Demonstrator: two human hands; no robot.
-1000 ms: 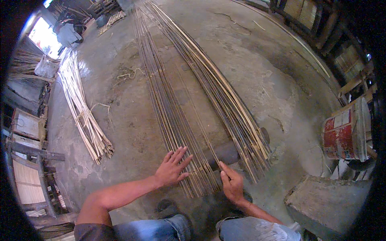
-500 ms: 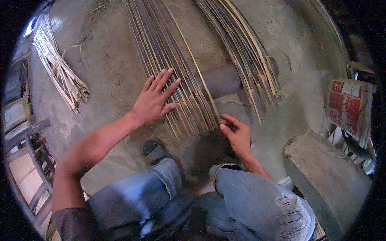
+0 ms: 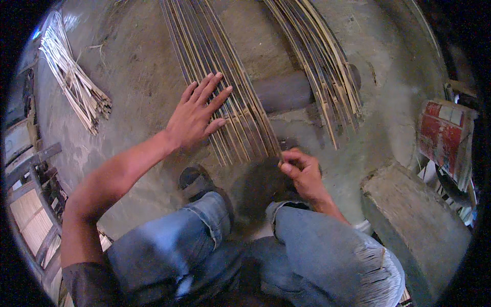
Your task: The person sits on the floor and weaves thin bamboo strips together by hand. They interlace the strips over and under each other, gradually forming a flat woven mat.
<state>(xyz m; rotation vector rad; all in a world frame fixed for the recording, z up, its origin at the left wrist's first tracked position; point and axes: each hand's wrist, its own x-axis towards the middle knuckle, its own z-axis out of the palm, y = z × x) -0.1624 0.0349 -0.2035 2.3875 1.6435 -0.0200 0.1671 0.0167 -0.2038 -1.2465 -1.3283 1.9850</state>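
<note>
Long, narrow bamboo strips lie side by side on the floor in front of me, their near ends roughly lined up. Across their left part rests my left hand, palm down with its fingers spread. At the near right corner of the row, my right hand pinches the end of the outermost bamboo strip between thumb and fingers. That strip runs close along the right edge of the row. The far ends of the strips go out of the picture.
To the right, another group of bamboo strips lies over a dark, log-like piece. A bundle of pale strips is at the far left. A low concrete block and a worn red container stand on the right.
The strip in my right hand was angled apart from the row and now lies close against its right edge. My left hand stays spread on the strips.
</note>
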